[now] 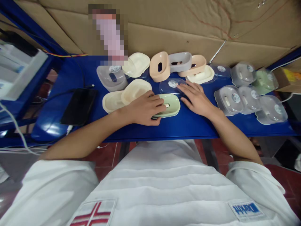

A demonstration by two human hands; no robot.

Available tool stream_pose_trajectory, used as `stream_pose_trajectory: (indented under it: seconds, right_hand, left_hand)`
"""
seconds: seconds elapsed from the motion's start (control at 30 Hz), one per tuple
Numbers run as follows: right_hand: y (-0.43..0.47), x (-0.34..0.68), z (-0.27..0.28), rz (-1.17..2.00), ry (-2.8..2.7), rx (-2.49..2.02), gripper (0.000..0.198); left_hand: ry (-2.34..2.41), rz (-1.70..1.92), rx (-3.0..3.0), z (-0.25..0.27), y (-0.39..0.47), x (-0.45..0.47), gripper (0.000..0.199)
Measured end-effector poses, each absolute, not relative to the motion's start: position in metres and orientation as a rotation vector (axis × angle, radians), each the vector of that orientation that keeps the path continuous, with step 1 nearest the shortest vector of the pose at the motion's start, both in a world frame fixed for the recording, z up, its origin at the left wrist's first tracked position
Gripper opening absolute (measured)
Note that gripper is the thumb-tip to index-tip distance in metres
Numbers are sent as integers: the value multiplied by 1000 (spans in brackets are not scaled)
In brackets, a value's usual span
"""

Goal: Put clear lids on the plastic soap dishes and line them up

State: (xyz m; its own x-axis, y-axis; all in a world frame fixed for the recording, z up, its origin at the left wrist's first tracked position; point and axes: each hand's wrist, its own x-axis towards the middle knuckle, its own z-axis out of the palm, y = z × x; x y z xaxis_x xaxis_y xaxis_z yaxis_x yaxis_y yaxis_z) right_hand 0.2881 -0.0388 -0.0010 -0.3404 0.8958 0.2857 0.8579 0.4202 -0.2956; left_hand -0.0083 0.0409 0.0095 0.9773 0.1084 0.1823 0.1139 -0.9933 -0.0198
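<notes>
My left hand (pixel 149 108) is curled over a pale green soap dish (pixel 174 106) near the table's front edge. Its fingers grip the dish's left part and hide it; a small white piece shows in the middle. My right hand (pixel 196 98) lies with its fingers stretched out, the tips at the right end of a clear lid (pixel 168 86) with a round white sticker. That lid rests on the table just behind the green dish. Cream dishes (pixel 136 91) overlap to the left of my left hand.
Behind stand peach (pixel 154 67) and grey (pixel 185 59) slotted trays and more cream pieces (pixel 138 64). Several lidded boxes (pixel 229 100) fill the right side of the blue table (pixel 145 133). A black phone (pixel 80 106) with a cable lies left. Cardboard (pixel 164 34) walls the back.
</notes>
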Motion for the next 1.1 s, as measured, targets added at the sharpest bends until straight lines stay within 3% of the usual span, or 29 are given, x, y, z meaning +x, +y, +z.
stream_pose_trajectory:
  seconds: [0.13, 0.27, 0.53, 0.87, 1.1]
  right_hand:
    - [-28, 310, -12, 148, -2176, -1560, 71]
    - [-28, 313, -6, 178, -2045, -1514, 62]
    - [-49, 276, 8, 251, -2321, -1123, 52]
    - [-39, 275, -8, 287, -2450, -1073, 62]
    - [-41, 283, -7, 204, -2465, -1127, 67]
  left_hand:
    - [-425, -394, -3146, 5, 36, -8, 30]
    - [-570, -554, -3249, -1, 33, -8, 34]
    - [-715, -1008, -3399, -9, 40, -5, 104]
    - [-865, -630, -3321, -3, 44, -6, 91]
    - [-828, -655, -3309, -5, 40, -6, 85]
